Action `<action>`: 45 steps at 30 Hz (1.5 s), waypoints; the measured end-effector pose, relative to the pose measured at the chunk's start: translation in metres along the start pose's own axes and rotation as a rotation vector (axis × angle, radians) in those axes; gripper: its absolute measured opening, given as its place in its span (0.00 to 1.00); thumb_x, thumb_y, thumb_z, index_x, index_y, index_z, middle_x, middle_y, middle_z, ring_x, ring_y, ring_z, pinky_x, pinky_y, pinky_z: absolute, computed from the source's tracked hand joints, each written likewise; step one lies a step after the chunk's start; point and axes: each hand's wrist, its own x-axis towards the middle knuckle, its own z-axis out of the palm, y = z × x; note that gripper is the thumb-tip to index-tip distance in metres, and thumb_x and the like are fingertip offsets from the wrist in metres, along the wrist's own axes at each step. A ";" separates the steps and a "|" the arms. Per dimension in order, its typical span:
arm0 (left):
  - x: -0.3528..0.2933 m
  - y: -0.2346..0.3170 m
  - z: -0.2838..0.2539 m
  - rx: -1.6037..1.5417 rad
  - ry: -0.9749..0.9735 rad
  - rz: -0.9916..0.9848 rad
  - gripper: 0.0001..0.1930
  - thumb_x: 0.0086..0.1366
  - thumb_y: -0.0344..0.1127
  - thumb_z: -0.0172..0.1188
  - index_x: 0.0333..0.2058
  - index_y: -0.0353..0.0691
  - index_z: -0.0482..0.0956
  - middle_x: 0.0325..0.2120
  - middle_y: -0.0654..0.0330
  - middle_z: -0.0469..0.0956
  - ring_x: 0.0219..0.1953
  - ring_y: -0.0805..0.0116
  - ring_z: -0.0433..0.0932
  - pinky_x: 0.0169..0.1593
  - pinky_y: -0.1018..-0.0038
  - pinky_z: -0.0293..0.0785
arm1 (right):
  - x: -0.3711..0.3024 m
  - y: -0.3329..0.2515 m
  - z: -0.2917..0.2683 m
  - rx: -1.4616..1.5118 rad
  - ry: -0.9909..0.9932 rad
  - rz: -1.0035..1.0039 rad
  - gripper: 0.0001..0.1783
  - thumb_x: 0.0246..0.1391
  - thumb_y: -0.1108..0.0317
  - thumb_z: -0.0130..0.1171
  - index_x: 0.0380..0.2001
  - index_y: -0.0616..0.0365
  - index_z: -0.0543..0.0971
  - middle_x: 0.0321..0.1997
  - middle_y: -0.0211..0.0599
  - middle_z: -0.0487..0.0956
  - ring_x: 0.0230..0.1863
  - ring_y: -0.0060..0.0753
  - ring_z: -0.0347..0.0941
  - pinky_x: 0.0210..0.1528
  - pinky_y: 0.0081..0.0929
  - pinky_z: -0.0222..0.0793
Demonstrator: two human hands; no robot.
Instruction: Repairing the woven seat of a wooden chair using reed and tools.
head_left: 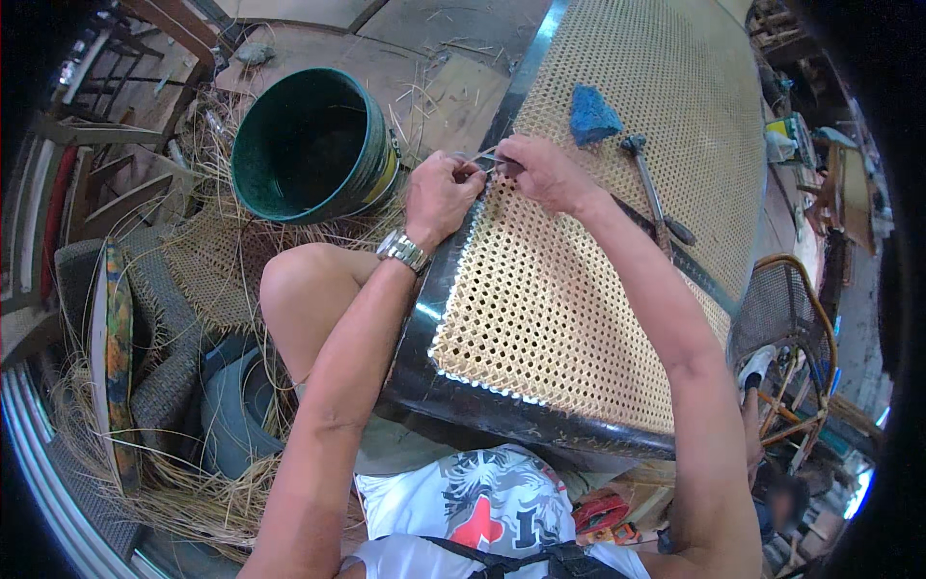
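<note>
A woven cane panel (569,318) in a dark, glossy wooden frame (410,357) lies before me. At its far left corner, my left hand (442,196) is closed in a pinch on a thin pale cane strand (479,155). Just to the right, my right hand (548,174) has its fingers closed at the strand's other side, over the frame edge. Something small and dark shows under those fingers, too hidden to name. Beyond my right forearm, a hammer (648,183) and a blue sponge-like block (593,117) rest on a second cane panel (666,87).
A dark green bucket (249,174) stands left of my hands, amid loose cane strands (193,492) on the floor. A grey-blue container (231,415) is beside my knee. A dark-handled tool (679,231) lies near the hammer. A cane chair (786,309) stands at right, near another person's foot (759,365).
</note>
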 end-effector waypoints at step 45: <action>0.000 -0.001 0.001 0.077 0.034 0.054 0.11 0.57 0.42 0.67 0.31 0.40 0.87 0.28 0.52 0.79 0.32 0.54 0.79 0.37 0.63 0.73 | -0.013 -0.002 -0.003 0.290 -0.181 0.766 0.19 0.68 0.57 0.52 0.32 0.63 0.80 0.21 0.35 0.79 0.22 0.26 0.75 0.28 0.29 0.71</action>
